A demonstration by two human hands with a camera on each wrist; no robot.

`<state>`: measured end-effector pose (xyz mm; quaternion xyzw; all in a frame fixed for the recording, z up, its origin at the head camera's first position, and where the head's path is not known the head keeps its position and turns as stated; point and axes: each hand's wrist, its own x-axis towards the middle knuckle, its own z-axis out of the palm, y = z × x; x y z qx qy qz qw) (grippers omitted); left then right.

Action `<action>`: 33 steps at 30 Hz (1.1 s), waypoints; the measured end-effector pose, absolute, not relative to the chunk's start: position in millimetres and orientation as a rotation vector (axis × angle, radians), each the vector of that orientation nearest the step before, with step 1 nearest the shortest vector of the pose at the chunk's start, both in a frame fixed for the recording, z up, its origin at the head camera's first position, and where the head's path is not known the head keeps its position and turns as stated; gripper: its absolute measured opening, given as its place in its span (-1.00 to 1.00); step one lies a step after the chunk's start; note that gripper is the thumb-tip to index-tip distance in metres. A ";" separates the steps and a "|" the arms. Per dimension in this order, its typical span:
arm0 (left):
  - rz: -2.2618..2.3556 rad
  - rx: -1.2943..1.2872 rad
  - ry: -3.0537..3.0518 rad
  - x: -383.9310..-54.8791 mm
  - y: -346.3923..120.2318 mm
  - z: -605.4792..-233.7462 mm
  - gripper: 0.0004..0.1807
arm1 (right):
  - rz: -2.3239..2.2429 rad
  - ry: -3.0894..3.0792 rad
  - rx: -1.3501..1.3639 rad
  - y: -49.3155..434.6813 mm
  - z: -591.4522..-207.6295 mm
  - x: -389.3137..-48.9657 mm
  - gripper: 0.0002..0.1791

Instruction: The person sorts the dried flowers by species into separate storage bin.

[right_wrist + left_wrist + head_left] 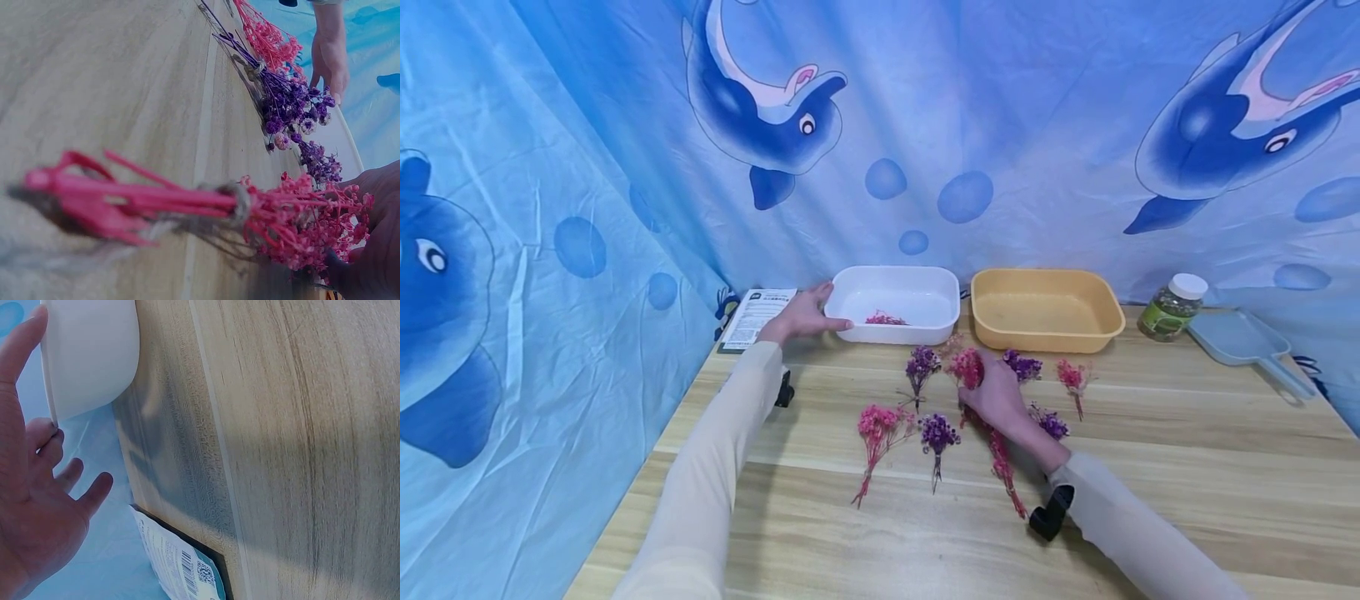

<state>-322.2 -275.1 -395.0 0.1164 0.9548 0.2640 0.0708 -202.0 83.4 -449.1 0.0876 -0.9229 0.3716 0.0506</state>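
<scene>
My left hand [805, 315] holds the left end of a white plastic basin [891, 335], thumb and index fingertip at its rim, other fingers loose. Some pink dried flowers [886, 319] lie inside the basin. In front of it, my right hand [997, 396] pinches a bunch of pink dried flowers [966, 367], the fingertips partly hidden. Beneath the right wrist lies another pink bunch [1006, 471], its tied stems [156, 199] large in the right wrist view. Purple bunches [938, 435] and a pink bunch [876, 429] lie to the left of the right hand.
A yellow basin [1047, 343] stands right of the white one. Further right are a jar with a white lid [1172, 308] and a light-blue dustpan [1240, 337]. A printed packet [757, 318] lies at the back left. Another pink bunch [1072, 379] lies before the yellow basin.
</scene>
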 end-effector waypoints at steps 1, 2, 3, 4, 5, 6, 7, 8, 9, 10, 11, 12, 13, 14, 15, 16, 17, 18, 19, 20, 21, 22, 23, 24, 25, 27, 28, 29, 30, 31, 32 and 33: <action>0.792 0.349 2.872 -322.2 -275.0 -395.2 0.22 | 1.143 -2.803 0.263 83.6 -449.5 -201.8 -0.11; 0.790 0.347 2.872 -322.2 -275.0 -395.4 0.22 | 1.154 -2.796 0.263 83.9 -449.9 -201.7 -0.10; 0.791 0.344 2.872 -322.0 -275.0 -395.4 0.22 | 1.160 -2.792 0.261 84.3 -450.4 -201.8 -0.09; 0.788 0.344 2.872 -322.1 -275.1 -395.5 0.22 | 1.164 -2.784 0.260 84.6 -450.7 -201.8 -0.10; 0.787 0.344 2.871 -322.4 -275.2 -395.6 0.22 | 1.182 -2.779 0.254 84.9 -450.8 -201.7 -0.10; 0.788 0.344 2.871 -322.5 -275.2 -395.7 0.22 | 1.194 -2.774 0.247 85.1 -450.8 -201.6 -0.10; 0.790 0.343 2.870 -322.4 -275.2 -395.6 0.22 | 1.200 -2.770 0.241 85.2 -450.7 -201.5 -0.10; 0.795 0.342 2.868 -322.2 -275.2 -395.5 0.22 | 1.207 -2.765 0.235 85.4 -450.4 -201.5 -0.10; 0.800 0.342 2.866 -321.9 -275.2 -395.2 0.22 | 1.211 -2.763 0.230 85.5 -450.0 -201.3 -0.10; 0.804 0.340 2.865 -321.7 -275.0 -395.1 0.22 | 1.216 -2.761 0.226 85.5 -449.4 -201.1 -0.11; 0.807 0.339 2.865 -321.8 -274.9 -395.3 0.22 | 1.228 -2.761 0.218 85.5 -448.5 -200.9 -0.11; 0.809 0.338 2.866 -321.6 -274.9 -395.3 0.22 | 1.230 -2.761 0.212 85.5 -447.8 -200.7 -0.11; 0.809 0.338 2.866 -321.7 -274.9 -395.4 0.21 | 1.235 -2.759 0.211 85.8 -447.3 -200.6 -0.12; 0.811 0.339 2.867 -321.7 -275.0 -395.7 0.21 | 1.243 -2.758 0.211 86.0 -446.5 -200.4 -0.12; 0.813 0.339 2.867 -321.8 -275.1 -395.8 0.21 | 1.245 -2.760 0.211 86.4 -445.9 -200.2 -0.13; 0.814 0.339 2.867 -322.0 -275.4 -396.2 0.21 | 1.254 -2.760 0.210 86.7 -445.4 -200.0 -0.13; 0.813 0.340 2.866 -322.4 -275.7 -396.5 0.21 | 1.260 -2.756 0.206 86.9 -444.9 -199.6 -0.13; 0.812 0.341 2.865 -322.4 -276.0 -396.5 0.22 | 1.259 -2.752 0.205 87.3 -444.6 -199.4 -0.14; 0.810 0.340 2.865 -322.3 -276.1 -396.5 0.22 | 1.263 -2.750 0.202 87.6 -444.1 -198.8 -0.15; 0.806 0.338 2.866 -322.3 -276.2 -396.6 0.22 | 1.268 -2.746 0.197 87.8 -443.4 -198.2 -0.15; 0.801 0.336 2.865 -322.6 -276.2 -396.7 0.22 | 1.273 -2.742 0.198 88.2 -443.1 -197.7 -0.17; 0.795 0.336 2.866 -322.8 -276.2 -396.7 0.22 | 1.275 -2.735 0.193 88.2 -442.4 -197.0 -0.18; 0.790 0.338 2.866 -322.8 -276.0 -396.5 0.22 | 1.280 -2.730 0.188 88.1 -441.8 -196.4 -0.19; 0.789 0.336 2.868 -322.7 -276.0 -396.4 0.22 | 1.297 -2.725 0.184 88.1 -441.1 -195.9 -0.21; 0.788 0.335 2.869 -322.6 -275.9 -396.3 0.21 | 1.319 -2.720 0.181 88.0 -440.4 -195.2 -0.23; 0.794 0.337 2.867 -322.7 -275.6 -396.2 0.21 | 1.365 -2.712 0.173 88.2 -438.9 -193.8 -0.26; 0.796 0.337 2.867 -322.5 -275.5 -396.0 0.21 | 1.402 -2.712 0.163 88.2 -438.0 -192.9 -0.26; 0.800 0.336 2.866 -322.5 -275.4 -396.0 0.21 | 1.439 -2.710 0.158 88.7 -437.4 -192.0 -0.27; 0.803 0.334 2.866 -322.5 -275.5 -396.0 0.21 | 1.475 -2.708 0.151 89.2 -436.8 -191.1 -0.28; 0.807 0.335 2.864 -322.6 -275.4 -395.9 0.21 | 1.504 -2.708 0.143 89.7 -435.8 -190.1 -0.28; 0.810 0.335 2.863 -322.6 -275.3 -395.9 0.21 | 1.535 -2.707 0.134 90.3 -435.0 -189.2 -0.28; 0.812 0.335 2.863 -322.5 -275.2 -395.7 0.21 | 1.558 -2.705 0.131 91.1 -434.0 -188.1 -0.28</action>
